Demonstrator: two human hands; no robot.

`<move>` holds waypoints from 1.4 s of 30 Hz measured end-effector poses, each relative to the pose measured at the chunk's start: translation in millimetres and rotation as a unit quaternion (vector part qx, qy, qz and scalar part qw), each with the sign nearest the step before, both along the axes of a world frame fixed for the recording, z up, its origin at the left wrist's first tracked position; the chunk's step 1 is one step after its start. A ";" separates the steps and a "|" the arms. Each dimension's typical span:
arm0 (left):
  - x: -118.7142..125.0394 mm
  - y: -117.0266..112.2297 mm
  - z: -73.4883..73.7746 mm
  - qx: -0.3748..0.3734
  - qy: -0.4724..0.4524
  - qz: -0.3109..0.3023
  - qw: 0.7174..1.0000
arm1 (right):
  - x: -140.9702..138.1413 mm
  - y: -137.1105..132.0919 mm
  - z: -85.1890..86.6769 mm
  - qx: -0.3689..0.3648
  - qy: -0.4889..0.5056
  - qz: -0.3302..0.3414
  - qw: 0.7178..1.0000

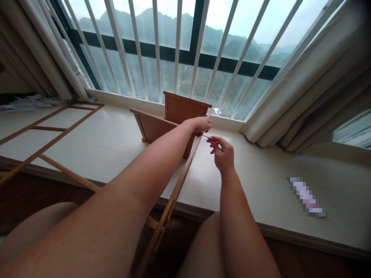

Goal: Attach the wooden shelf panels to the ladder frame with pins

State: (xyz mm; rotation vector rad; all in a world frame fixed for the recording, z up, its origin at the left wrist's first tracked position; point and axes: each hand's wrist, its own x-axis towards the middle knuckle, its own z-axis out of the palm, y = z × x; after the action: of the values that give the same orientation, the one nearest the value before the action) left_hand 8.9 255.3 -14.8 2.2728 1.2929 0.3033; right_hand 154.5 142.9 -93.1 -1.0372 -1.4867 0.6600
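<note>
My left hand (203, 124) is closed round the top end of a narrow wooden frame (185, 168), where it meets a brown wooden panel (189, 148). Its fingertips are partly hidden. Just right of it, my right hand (223, 151) pinches a thin metal rod (205, 136), whose tip points into the joint under my left hand. The rod looks like a hex key, but its shape is too small to be sure. Two more upright panels, a left one (153, 125) and a back one (185, 110), stand behind my left forearm on the pale ledge (116, 143).
Another wooden frame with crossbars (62, 131) leans across the ledge at left. A blurred flat object (307, 197) lies on the right. White window bars (156, 50) rise behind, between a left curtain (43, 50) and a right curtain (301, 77). Papers (31, 103) lie far left.
</note>
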 end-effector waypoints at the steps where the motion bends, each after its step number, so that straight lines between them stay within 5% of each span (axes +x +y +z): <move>1: 0.2 0.1 -0.1 0.003 0.002 0.000 1.000 | 0.4 0.9 -0.9 0.014 -0.011 -0.015 1.000; 14: 1.9 -2.4 0.7 -0.011 0.001 0.005 1.000 | -10.4 12.5 -15.9 0.224 -0.117 -0.188 0.949; 22: 1.7 -5.1 1.4 -0.019 -0.003 0.013 1.000 | -7.5 4.4 -4.5 0.071 -0.026 -0.112 0.991; 31: 1.3 -9.9 4.2 -0.022 0.001 0.015 1.000 | -0.8 1.2 -0.8 0.018 -0.016 -0.126 0.992; 36: 2.4 -9.5 4.4 -0.016 0.004 0.014 1.000 | -3.9 4.6 -4.0 -0.067 0.049 -0.070 0.994; 42: 1.5 -8.1 3.2 -0.016 0.002 0.013 1.000 | -3.3 2.0 0.4 -0.081 0.129 -0.019 0.988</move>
State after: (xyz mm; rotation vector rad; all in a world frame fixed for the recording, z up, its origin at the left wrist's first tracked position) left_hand 10.4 247.2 -11.6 2.2317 1.3218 0.2843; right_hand 151.1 144.9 -92.6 -1.0566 -1.2006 0.8665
